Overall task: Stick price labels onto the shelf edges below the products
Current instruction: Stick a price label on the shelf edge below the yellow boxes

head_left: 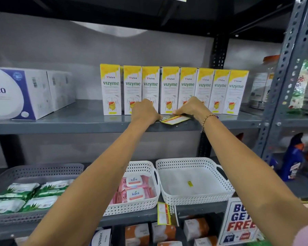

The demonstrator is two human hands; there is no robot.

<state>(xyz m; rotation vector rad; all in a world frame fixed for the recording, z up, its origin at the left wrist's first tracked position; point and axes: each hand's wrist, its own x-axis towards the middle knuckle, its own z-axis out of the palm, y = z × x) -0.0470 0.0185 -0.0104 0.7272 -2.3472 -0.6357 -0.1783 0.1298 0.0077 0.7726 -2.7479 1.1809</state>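
A yellow, white and black price label (175, 120) lies against the front edge of the grey middle shelf (78, 127), under a row of yellow-and-white Vizyme boxes (170, 90). My left hand (145, 110) rests on the shelf with its fingers curled down on the label's left end. My right hand (191, 108), with a bead bracelet at the wrist, pinches the label's upper right part with its fingertips. A second label of the same kind (167, 213) hangs from the edge of the lower shelf.
White-and-purple boxes (20, 95) stand at the shelf's left. Below sit a grey basket of green packs (25, 192), a white basket of pink Kara packs (139, 190) and another white basket (194, 181). A promo sign (238, 222) stands at lower right. A perforated upright (283, 82) borders the right side.
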